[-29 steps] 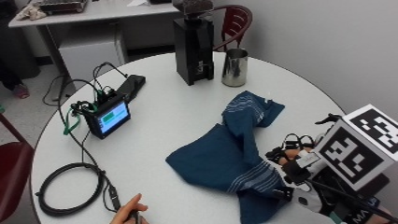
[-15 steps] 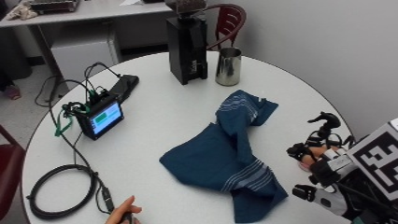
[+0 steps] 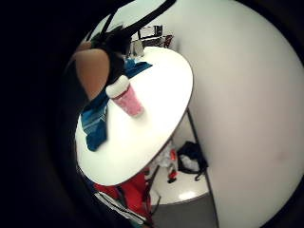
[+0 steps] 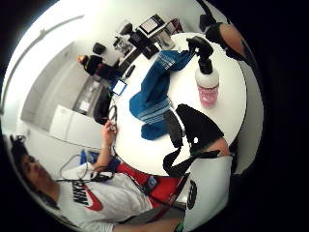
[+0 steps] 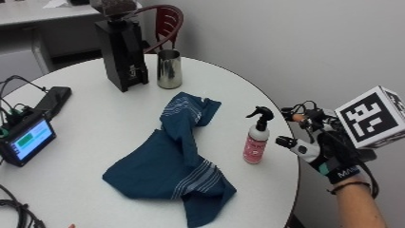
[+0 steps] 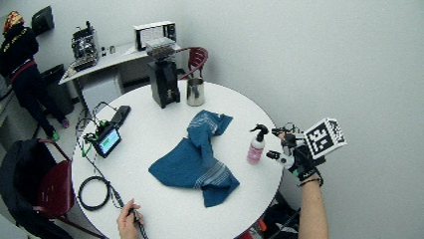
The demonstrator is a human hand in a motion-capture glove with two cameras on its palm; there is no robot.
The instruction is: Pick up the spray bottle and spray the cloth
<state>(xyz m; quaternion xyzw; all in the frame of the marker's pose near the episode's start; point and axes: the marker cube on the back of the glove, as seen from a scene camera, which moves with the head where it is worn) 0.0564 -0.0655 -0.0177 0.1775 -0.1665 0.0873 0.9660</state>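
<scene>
Our fingers [image 5: 297, 148] are spread and hold nothing, the right hand [image 5: 326, 149] hovering just off the table [image 5: 95, 130] edge.

We see the spray bottle [image 5: 257, 137] upright near that edge, apart from the hand; its pink label's writing is too small to read. The blue cloth [image 5: 177, 161] lies crumpled mid-table beside it. A steel cup [image 5: 169, 69] stands at the far edge, contents hidden.
</scene>
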